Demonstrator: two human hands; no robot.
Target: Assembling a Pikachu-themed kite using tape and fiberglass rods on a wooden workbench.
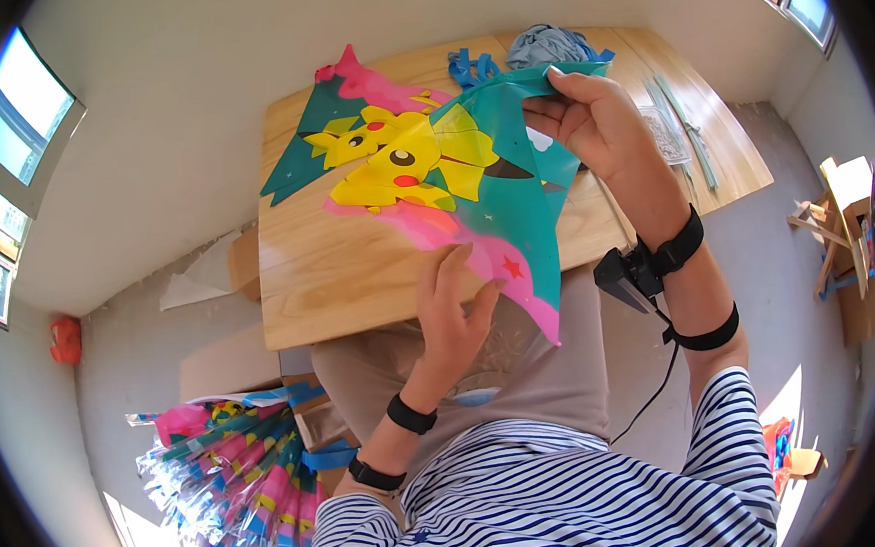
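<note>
Teal, yellow and pink kite (pixel 421 169) spread over the near part of a pale wooden table (pixel 338 290), one wing hanging off the near edge above the lap. Left hand (pixel 455 308) flat on the pink lower edge, fingers together and extended, pressing the sheet against the table rim — not clamped round anything. Right hand (pixel 593 119) raised over the far right corner, fingertips pinched on a folded teal edge of the kite, lifting it off the surface. Blue ribbon strips (pixel 470 66) and a bunched grey-blue cloth (pixel 544 44) at the far edge; thin green rods (pixel 684 123) and a small clear bag (pixel 664 131) to the right, untouched. Judged from this: sail laid out and held in place, one corner being worked, rods and ribbons apparently not yet fitted — early to middle of the work. Bundle of wrapped kites (pixel 234 466) on the floor at the left; cardboard box (pixel 856 238) at the right.
</note>
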